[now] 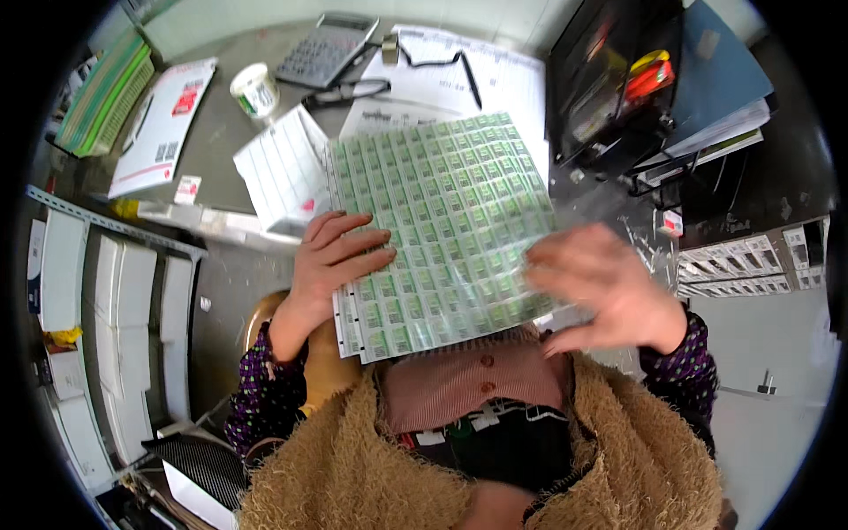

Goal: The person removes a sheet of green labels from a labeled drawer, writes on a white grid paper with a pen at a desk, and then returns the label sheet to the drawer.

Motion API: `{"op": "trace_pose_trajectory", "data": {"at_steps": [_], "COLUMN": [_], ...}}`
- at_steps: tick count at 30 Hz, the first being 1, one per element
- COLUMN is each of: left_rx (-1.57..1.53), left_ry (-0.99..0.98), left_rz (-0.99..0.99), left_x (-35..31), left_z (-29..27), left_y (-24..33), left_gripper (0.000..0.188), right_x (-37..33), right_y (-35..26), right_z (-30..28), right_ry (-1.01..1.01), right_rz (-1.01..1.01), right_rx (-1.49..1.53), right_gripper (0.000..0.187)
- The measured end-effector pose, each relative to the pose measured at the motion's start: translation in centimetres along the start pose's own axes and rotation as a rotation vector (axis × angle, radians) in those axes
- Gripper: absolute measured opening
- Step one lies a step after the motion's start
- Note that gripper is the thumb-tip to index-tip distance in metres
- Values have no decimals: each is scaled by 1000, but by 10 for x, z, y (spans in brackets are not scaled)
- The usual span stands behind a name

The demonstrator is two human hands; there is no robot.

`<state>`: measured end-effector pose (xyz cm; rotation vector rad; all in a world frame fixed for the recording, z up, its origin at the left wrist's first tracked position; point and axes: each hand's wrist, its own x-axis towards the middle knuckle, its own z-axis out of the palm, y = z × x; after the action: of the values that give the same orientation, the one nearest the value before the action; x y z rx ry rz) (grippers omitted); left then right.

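Observation:
Several stacked sheets of small green-and-white printed labels [442,221] lie before me, tilted, reaching from the papers on the desk to over my lap. At their lower left corner the edges of more than one sheet show. My left hand [340,261] grips the left edge, four fingers spread across the top; its thumb is hidden. At the right edge is my right hand [609,283], smeared by motion, with its fingertips over the glossy sheet. Whether those fingers pinch the sheet cannot be made out. A folded white paper [283,172] sits beside the stack's upper left.
The grey desk [225,132] holds a calculator [327,51], a paper cup [254,91], eyeglasses [353,91] and printed papers [512,79]. Green-edged booklets [110,102] stand at far left. A black desk organizer [609,79] with folders is at right. White boxes [124,283] fill a left shelf.

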<state>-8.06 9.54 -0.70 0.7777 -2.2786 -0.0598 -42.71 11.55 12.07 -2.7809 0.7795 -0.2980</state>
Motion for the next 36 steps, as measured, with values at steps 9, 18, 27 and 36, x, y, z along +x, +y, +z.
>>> {"op": "trace_pose_trajectory", "data": {"at_steps": [9,18,27,36], "left_rx": [-293,-12,-239,132], "left_ry": [73,-10,176,251], "left_rz": [-204,-155,-726,-892], "left_x": [-24,-25,-20,3], "left_z": [-1,-10,5,14], "left_y": [-2,0,9,12], "left_gripper": [35,31,22,53], "right_x": [-36,-22,-16,14], "right_y": [55,62,52,47], "right_z": [99,102,114,115], "right_ry": [368,305,595,757], "right_rz": [170,40,780,874], "right_rx": [-40,-77,860,498], "right_gripper": [72,29,13,40]}}
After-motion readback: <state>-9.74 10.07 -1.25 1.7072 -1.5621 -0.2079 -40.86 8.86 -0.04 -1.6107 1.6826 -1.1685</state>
